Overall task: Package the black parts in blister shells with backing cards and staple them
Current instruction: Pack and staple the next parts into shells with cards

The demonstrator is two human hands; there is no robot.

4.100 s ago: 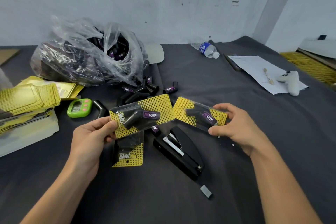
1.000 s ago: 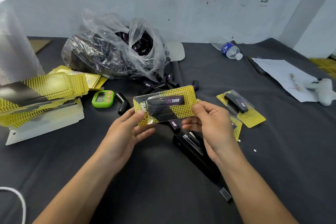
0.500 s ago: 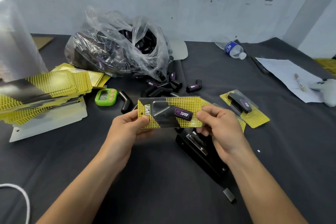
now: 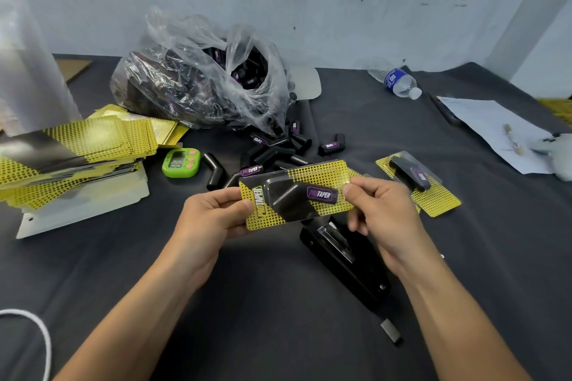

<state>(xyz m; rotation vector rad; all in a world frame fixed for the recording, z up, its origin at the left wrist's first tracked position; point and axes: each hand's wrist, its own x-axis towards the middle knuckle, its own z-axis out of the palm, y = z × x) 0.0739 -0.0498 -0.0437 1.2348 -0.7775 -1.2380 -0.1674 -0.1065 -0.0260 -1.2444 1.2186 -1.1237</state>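
Note:
I hold a blister pack [image 4: 297, 193] level in front of me: a yellow dotted backing card under a clear shell with a black part labelled PROTAPER inside. My left hand [image 4: 213, 215] pinches its left end, my right hand [image 4: 379, 210] its right end. Just below it the black stapler [image 4: 343, 260] lies on the table. A finished pack [image 4: 418, 184] rests to the right. Loose black parts [image 4: 278, 151] spill from a clear plastic bag [image 4: 201, 80] behind.
A stack of yellow backing cards [image 4: 74, 145] lies at the left, over white sheets. A green timer [image 4: 181, 162] sits beside it. At the back right are a water bottle [image 4: 399, 80] and paper [image 4: 492, 130]. A staple strip [image 4: 391, 331] lies near the stapler's end.
One pack was set down at the right. Both hands now hold the other pack, which has been turned level and lowered toward the stapler.

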